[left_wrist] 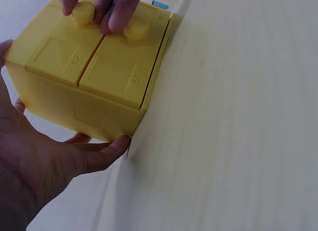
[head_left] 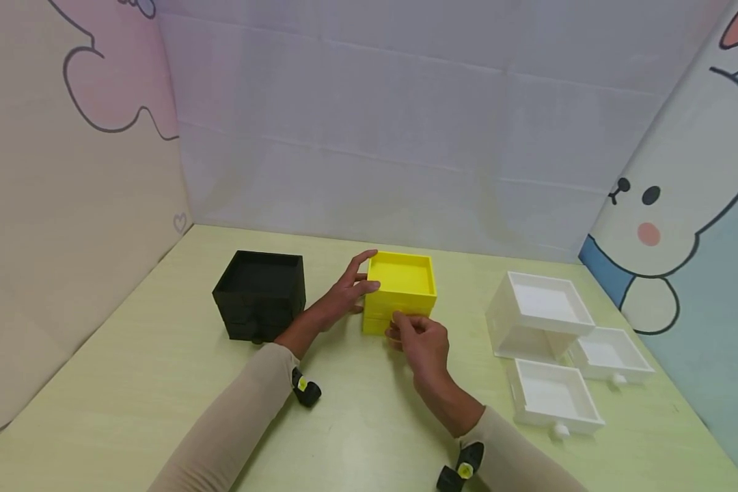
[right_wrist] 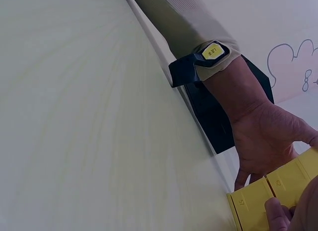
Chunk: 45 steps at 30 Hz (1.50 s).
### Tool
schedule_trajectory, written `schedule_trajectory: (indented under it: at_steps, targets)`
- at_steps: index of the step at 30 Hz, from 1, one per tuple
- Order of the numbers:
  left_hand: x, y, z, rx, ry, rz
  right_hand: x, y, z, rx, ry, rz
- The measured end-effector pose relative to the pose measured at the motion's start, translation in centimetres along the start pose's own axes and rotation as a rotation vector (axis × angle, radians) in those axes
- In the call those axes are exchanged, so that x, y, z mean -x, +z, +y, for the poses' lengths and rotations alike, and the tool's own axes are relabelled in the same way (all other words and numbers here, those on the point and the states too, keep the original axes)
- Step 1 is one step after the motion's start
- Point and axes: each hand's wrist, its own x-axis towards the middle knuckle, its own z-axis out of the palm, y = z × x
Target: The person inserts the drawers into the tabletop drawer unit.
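A small yellow two-drawer box stands on the table, both drawers closed in its front. My left hand is spread against the box's left side, with the thumb at the top rim and a lower finger near the bottom edge. My right hand is at the front, pinching the upper drawer's round knob between thumb and fingers. The lower drawer's knob sits just beside those fingertips. In the right wrist view, part of the right hand covers the yellow front.
A black drawer box stands left of the yellow one, close to the left forearm. To the right stands a white box frame with an open front. Two white drawers, one nearer and one farther right, lie beside it.
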Motion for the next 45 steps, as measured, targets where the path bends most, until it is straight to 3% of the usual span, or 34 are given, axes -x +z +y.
schedule_trajectory:
  at_steps: [7, 19, 24, 34, 45]
  targets:
    - [0.0, 0.0, -0.1, -0.006, 0.003, -0.001, 0.2, -0.6, -0.3, 0.057, 0.027, -0.026]
    - [0.1, 0.1, 0.0, -0.012, 0.013, -0.002, 2.0, -2.3, -1.5, 0.122, 0.051, -0.155]
    - [-0.1, 0.2, -0.1, -0.016, 0.014, 0.001, 2.7, -3.3, -1.8, 0.131, 0.042, -0.158]
    - [0.2, 0.0, 0.0, -0.001, 0.013, -0.004, 2.8, -5.6, -1.7, 0.124, -0.015, -0.129]
    - [0.1, 0.1, 0.0, 0.005, 0.008, -0.009, 3.7, -8.5, -1.8, 0.129, -0.149, -0.122]
